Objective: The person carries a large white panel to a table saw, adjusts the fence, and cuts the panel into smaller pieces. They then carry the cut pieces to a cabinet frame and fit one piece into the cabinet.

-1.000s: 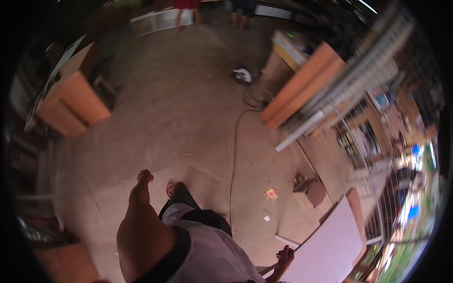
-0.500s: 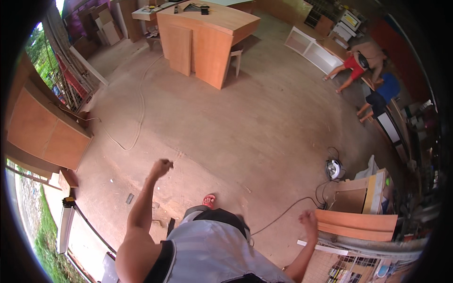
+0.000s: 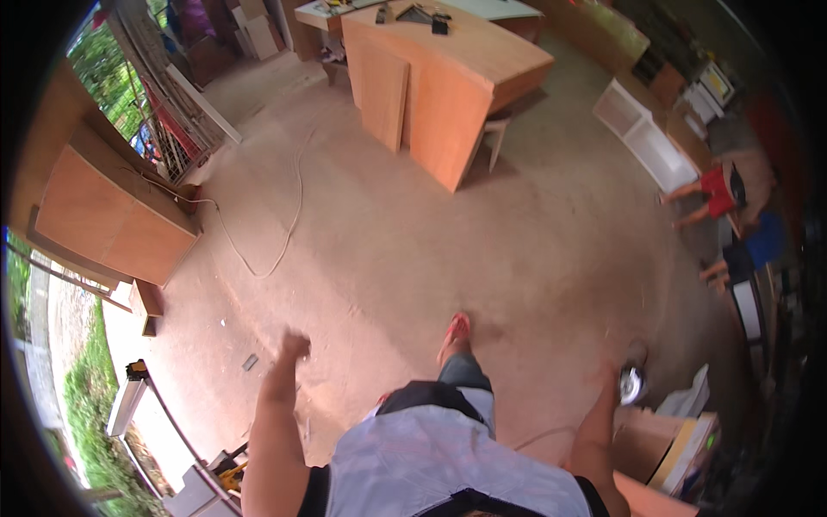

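My left hand (image 3: 295, 344) hangs over the bare floor in front of me, its fingers smeared by motion. No object shows in it. To the right, my right hand (image 3: 608, 379) is also blurred and reaches out close to a silver-and-black power tool, perhaps a circular saw (image 3: 632, 384), on the floor. Whether the hand touches the tool cannot be made out. Between my arms, my foot in a red sandal (image 3: 459, 326) is stretched forward on the concrete floor (image 3: 388, 233).
A wooden counter (image 3: 448, 112) with tools on top stands ahead. A pale cord (image 3: 258, 274) snakes across the floor near a wooden cabinet (image 3: 112, 211) at left. Two people bend over work at far right, beside a white open cabinet (image 3: 642, 138). A wooden box (image 3: 646, 444) sits near right.
I have stepped forward, with one foot now farther out, and the view has shifted. My right hand has swung forward toward the tool; my left has dropped slightly lower in view.
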The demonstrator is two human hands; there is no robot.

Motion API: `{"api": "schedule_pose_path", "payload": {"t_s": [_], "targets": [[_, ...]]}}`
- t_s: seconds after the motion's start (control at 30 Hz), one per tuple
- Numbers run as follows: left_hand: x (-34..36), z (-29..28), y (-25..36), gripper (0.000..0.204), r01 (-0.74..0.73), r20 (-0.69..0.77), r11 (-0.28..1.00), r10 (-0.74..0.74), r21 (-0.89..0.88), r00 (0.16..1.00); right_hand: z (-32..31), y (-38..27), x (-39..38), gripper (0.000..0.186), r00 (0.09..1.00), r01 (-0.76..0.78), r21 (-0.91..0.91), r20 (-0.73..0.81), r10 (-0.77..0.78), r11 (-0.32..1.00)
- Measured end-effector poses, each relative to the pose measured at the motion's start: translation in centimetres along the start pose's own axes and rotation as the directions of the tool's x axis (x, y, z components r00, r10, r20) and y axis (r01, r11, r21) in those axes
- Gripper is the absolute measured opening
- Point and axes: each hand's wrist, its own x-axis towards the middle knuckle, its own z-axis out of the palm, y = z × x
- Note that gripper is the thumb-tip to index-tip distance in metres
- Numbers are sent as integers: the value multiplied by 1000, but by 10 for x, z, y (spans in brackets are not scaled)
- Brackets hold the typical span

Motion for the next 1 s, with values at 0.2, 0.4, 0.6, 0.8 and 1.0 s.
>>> {"api": "schedule_pose_path", "payload": {"t_s": [0.2,0.4,0.6,0.8,1.0], "targets": [[-56,143,149,45,416,102,524,-526,-743,844,42,49,86,23,908,-341,-262,157,389,903],[-88,110,238,37,148,162,460,-8,-876,987,221,-155,148,30,891,63,-718,353,285,693],[9,-24,200,32,329,354,-138,-235,-934,905,468,-418,194,47,762,484,-389,629,-158,784],[85,-212,96,35,-1,79,-167,-475,-986,876,655,-573,237,66,631,732,-178,541,-556,658],[93,-323,52,29,-83,15,-139,-588,-987,809,744,-610,269,56,763,630,-305,417,-494,714]]}}
